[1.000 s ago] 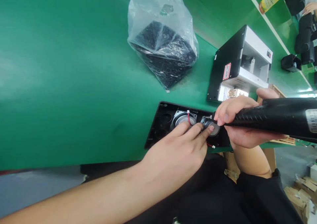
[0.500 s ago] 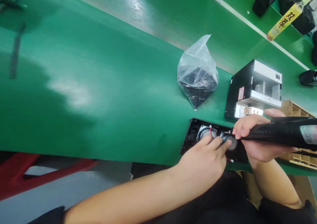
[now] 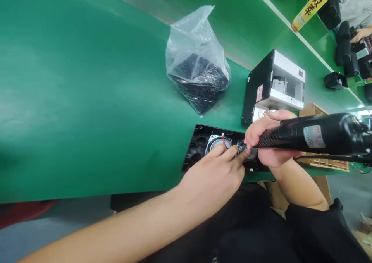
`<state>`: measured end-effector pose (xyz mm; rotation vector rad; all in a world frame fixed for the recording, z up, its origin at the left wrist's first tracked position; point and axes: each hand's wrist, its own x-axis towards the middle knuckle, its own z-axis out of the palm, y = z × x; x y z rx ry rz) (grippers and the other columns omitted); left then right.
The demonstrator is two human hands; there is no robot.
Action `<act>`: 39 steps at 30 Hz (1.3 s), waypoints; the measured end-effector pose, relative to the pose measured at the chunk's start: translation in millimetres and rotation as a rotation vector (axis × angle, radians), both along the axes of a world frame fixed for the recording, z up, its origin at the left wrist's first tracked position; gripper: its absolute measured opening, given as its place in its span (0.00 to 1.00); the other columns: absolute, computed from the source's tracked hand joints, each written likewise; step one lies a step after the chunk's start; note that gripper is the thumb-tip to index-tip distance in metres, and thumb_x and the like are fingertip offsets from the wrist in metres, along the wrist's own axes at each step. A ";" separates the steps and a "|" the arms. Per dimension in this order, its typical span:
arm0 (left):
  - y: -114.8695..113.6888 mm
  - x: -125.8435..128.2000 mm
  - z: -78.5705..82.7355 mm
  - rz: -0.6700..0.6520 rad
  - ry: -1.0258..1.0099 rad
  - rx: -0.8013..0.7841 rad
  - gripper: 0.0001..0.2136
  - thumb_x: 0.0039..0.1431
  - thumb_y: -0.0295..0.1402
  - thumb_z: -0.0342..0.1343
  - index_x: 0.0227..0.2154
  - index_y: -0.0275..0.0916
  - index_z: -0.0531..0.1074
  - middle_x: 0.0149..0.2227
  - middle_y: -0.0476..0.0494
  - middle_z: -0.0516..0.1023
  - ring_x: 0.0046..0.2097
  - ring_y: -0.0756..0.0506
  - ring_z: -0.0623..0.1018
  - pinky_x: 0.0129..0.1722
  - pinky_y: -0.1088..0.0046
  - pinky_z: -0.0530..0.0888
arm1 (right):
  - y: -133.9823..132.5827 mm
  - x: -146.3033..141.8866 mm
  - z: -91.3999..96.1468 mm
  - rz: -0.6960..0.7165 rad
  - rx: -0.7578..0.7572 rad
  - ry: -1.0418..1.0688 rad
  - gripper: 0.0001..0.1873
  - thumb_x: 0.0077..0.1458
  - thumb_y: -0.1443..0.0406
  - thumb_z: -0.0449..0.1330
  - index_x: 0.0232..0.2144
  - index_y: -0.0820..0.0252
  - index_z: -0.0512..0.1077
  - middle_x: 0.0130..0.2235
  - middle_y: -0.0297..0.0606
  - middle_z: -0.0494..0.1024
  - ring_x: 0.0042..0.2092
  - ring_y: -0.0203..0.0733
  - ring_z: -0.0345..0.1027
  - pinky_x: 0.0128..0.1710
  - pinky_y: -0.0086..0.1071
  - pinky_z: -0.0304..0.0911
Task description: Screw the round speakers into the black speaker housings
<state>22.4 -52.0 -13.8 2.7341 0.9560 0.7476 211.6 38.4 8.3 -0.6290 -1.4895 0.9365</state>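
Note:
A black speaker panel [image 3: 190,157] lies on the green bench with two round speaker drivers in it. The left driver [image 3: 211,141] shows its metal frame and a red wire with a white plug. The right driver [image 3: 252,154] is partly covered by my hands. My left hand [image 3: 217,166] reaches over the panel, its fingers bent and holding the right driver at its edge. Wrapped in my right hand [image 3: 269,139] is a black electric screwdriver [image 3: 331,136], lying nearly level, its tip end beside my left fingertips. The bit's contact is hidden by my fingers.
Behind the panel sits a clear plastic bag [image 3: 197,69] of small black parts. A black and silver machine [image 3: 273,85] stands to its right, near a wooden compartment tray [image 3: 315,110]. Farther back are a yellow bottle [image 3: 310,8], black housings [image 3: 344,48] and another person's hand [image 3: 360,34].
The view has shifted, so the bench items appear farther left and higher. My left fingers stay at the right driver, and the screwdriver's tip end now sits closer to them.

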 end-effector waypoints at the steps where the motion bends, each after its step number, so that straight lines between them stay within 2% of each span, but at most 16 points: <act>1: 0.4 0.3 0.0 0.000 -0.004 -0.005 0.05 0.78 0.28 0.70 0.42 0.40 0.89 0.64 0.31 0.94 0.55 0.35 0.83 0.56 0.55 0.70 | 0.7 -0.9 -0.6 0.009 -0.005 -0.006 0.44 0.67 0.18 0.62 0.60 0.41 0.80 0.24 0.22 0.79 0.16 0.38 0.65 0.18 0.33 0.71; 5: 2.1 1.7 -0.7 -0.003 -0.004 -0.004 0.06 0.79 0.27 0.69 0.42 0.40 0.89 0.65 0.31 0.94 0.55 0.35 0.83 0.54 0.54 0.69 | 2.9 -4.2 -2.5 0.041 0.009 0.005 0.41 0.67 0.21 0.63 0.59 0.41 0.79 0.24 0.21 0.78 0.15 0.38 0.64 0.17 0.31 0.68; 10: 4.1 3.1 0.3 0.005 -0.002 0.016 0.07 0.80 0.28 0.70 0.40 0.40 0.89 0.62 0.34 0.95 0.53 0.35 0.84 0.52 0.54 0.69 | 2.5 -1.7 -10.7 0.051 -0.046 -0.014 0.42 0.62 0.21 0.68 0.56 0.42 0.79 0.24 0.20 0.77 0.16 0.38 0.64 0.17 0.31 0.67; 14: 4.5 4.0 -2.4 0.014 0.000 0.035 0.07 0.80 0.29 0.71 0.40 0.40 0.90 0.61 0.36 0.96 0.53 0.36 0.85 0.52 0.54 0.71 | 0.8 1.3 -19.4 0.030 -0.129 -0.061 0.48 0.53 0.16 0.71 0.53 0.44 0.78 0.23 0.19 0.74 0.18 0.39 0.64 0.19 0.33 0.67; 17: 2.8 3.7 -7.7 0.005 -0.006 0.011 0.06 0.81 0.29 0.71 0.43 0.40 0.91 0.62 0.36 0.96 0.55 0.36 0.85 0.56 0.54 0.72 | -1.0 0.0 -17.8 -0.013 -0.159 -0.096 0.53 0.49 0.13 0.69 0.53 0.44 0.78 0.24 0.20 0.75 0.20 0.41 0.67 0.21 0.36 0.72; 18: 1.9 3.2 -9.1 0.004 -0.008 0.010 0.05 0.80 0.29 0.71 0.45 0.40 0.91 0.63 0.36 0.95 0.56 0.36 0.85 0.57 0.54 0.72 | -1.7 -0.5 -13.3 -0.025 -0.153 -0.097 0.53 0.50 0.13 0.68 0.53 0.44 0.78 0.25 0.21 0.76 0.21 0.42 0.69 0.22 0.37 0.75; 20: -0.1 1.7 -10.0 0.009 -0.011 0.030 0.04 0.80 0.29 0.71 0.49 0.40 0.92 0.65 0.35 0.94 0.58 0.35 0.85 0.60 0.54 0.72 | -2.6 0.4 3.7 -0.061 -0.089 -0.058 0.47 0.59 0.16 0.67 0.57 0.42 0.78 0.28 0.23 0.79 0.22 0.42 0.72 0.24 0.38 0.78; 23: -1.8 -0.7 -5.4 0.001 -0.015 0.075 0.08 0.81 0.29 0.70 0.56 0.39 0.91 0.67 0.33 0.93 0.60 0.35 0.86 0.61 0.55 0.73 | -0.4 10.9 45.9 -0.187 0.049 0.076 0.32 0.77 0.29 0.62 0.64 0.38 0.80 0.32 0.24 0.82 0.22 0.40 0.73 0.22 0.33 0.75; 25: -1.4 -1.8 -0.1 -0.008 -0.018 0.086 0.07 0.81 0.29 0.68 0.54 0.39 0.91 0.65 0.32 0.93 0.60 0.35 0.86 0.61 0.55 0.74 | 5.2 22.5 75.4 -0.281 0.092 0.129 0.26 0.82 0.37 0.59 0.65 0.38 0.84 0.32 0.25 0.78 0.20 0.37 0.69 0.20 0.31 0.70; 28: 1.0 -2.8 6.7 0.003 -0.026 0.097 0.08 0.80 0.26 0.64 0.44 0.39 0.89 0.64 0.29 0.92 0.60 0.34 0.87 0.61 0.54 0.76 | 17.1 34.7 102.2 -0.364 0.160 0.108 0.27 0.82 0.34 0.57 0.60 0.36 0.85 0.30 0.23 0.70 0.18 0.33 0.61 0.21 0.29 0.66; 30: 2.8 -3.8 9.5 0.013 -0.039 0.099 0.12 0.79 0.24 0.60 0.41 0.39 0.87 0.66 0.28 0.92 0.62 0.33 0.87 0.63 0.52 0.78 | 23.4 33.4 105.4 -0.405 0.168 0.101 0.30 0.81 0.30 0.54 0.58 0.36 0.82 0.28 0.23 0.69 0.18 0.33 0.61 0.21 0.29 0.65; 34: 4.0 -6.6 11.9 -0.006 -0.083 0.085 0.14 0.80 0.22 0.56 0.43 0.40 0.86 0.64 0.30 0.93 0.63 0.34 0.88 0.63 0.52 0.79 | 29.8 19.5 95.5 -0.495 0.063 0.099 0.34 0.78 0.24 0.54 0.55 0.40 0.74 0.27 0.22 0.73 0.19 0.36 0.64 0.23 0.31 0.64; 36: 3.2 -8.7 12.1 -0.012 -0.101 0.067 0.14 0.80 0.22 0.56 0.43 0.41 0.86 0.63 0.30 0.93 0.63 0.34 0.88 0.64 0.52 0.80 | 31.7 18.0 92.3 -0.465 0.015 0.050 0.39 0.70 0.19 0.59 0.50 0.41 0.73 0.26 0.21 0.74 0.19 0.37 0.65 0.22 0.32 0.65; 39: 1.3 -15.0 12.6 -0.009 -0.115 0.031 0.14 0.82 0.23 0.55 0.41 0.42 0.84 0.63 0.31 0.94 0.64 0.35 0.88 0.66 0.53 0.80 | 33.8 25.0 91.7 -0.338 -0.006 -0.010 0.42 0.59 0.18 0.71 0.49 0.40 0.75 0.26 0.21 0.77 0.21 0.38 0.68 0.21 0.34 0.68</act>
